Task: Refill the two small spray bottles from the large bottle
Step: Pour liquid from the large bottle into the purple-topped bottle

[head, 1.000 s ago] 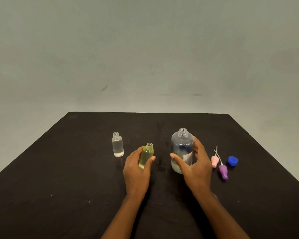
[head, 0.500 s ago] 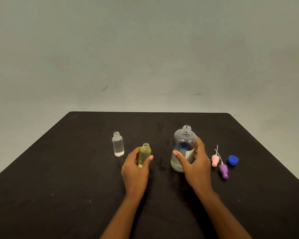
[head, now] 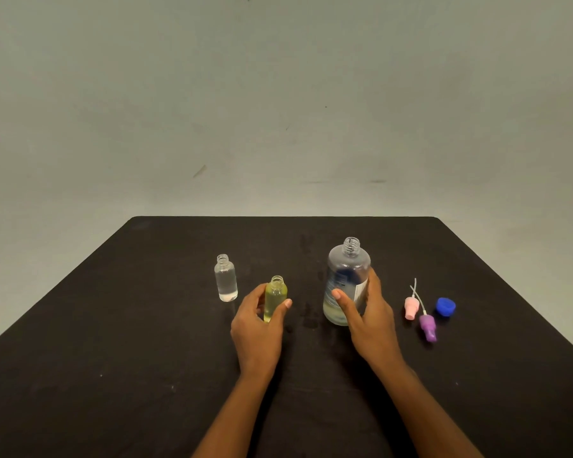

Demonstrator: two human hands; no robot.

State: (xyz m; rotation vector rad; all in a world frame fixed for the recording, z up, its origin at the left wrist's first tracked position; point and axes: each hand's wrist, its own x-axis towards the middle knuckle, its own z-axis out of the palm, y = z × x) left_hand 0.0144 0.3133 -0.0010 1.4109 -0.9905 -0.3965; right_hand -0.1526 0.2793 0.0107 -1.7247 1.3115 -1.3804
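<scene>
The large clear bottle (head: 346,276) stands upright and uncapped on the black table (head: 113,325), with a little liquid at its bottom. My right hand (head: 368,319) grips its lower half, thumb in front and fingers behind. My left hand (head: 257,325) holds the small yellow-tinted bottle (head: 275,297), open at the neck and upright on the table. A small clear bottle (head: 226,278), also uncapped and holding clear liquid, stands alone to the left.
To the right of the large bottle lie a pink spray head (head: 412,305) with its tube, a purple spray head (head: 428,327) and a blue cap (head: 445,306). Wet spots (head: 310,320) mark the table between the bottles. A plain wall stands behind.
The large bottle has gone from tilted toward the yellow bottle to upright on the table. The yellow bottle has straightened too. Both hands keep their grip.
</scene>
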